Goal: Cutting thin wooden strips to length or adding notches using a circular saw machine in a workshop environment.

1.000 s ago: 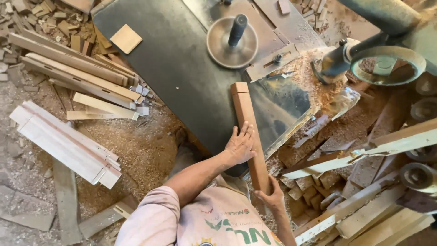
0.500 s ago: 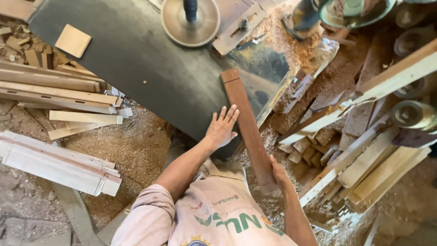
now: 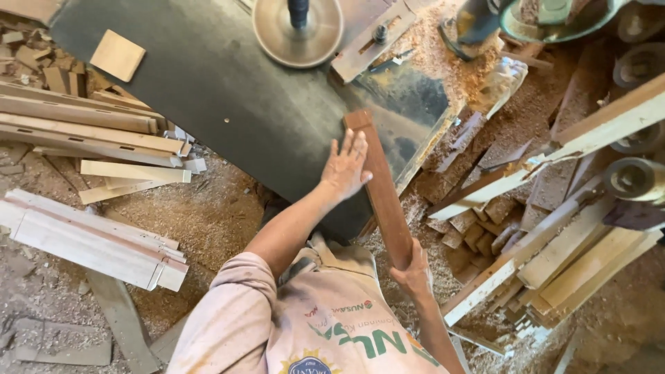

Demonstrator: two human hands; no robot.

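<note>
A long reddish-brown wooden plank (image 3: 379, 183) lies across the dark machine table (image 3: 228, 104), its far end on the table and its near end over the table's edge. My left hand (image 3: 344, 167) rests flat with fingers spread against the plank's left side. My right hand (image 3: 414, 271) grips the plank's near end from below. A round metal spindle disc (image 3: 298, 29) stands at the back of the table, apart from the plank.
A small square wood block (image 3: 118, 55) lies on the table's left corner. Long pale wood strips (image 3: 90, 239) are stacked on the sawdust floor at left. Offcuts and planks (image 3: 554, 242) pile up at right, beside machine parts (image 3: 547, 17).
My left hand has slid along the plank toward the spindle and its fingers have spread. The view has shifted, so the table sits higher in frame.
</note>
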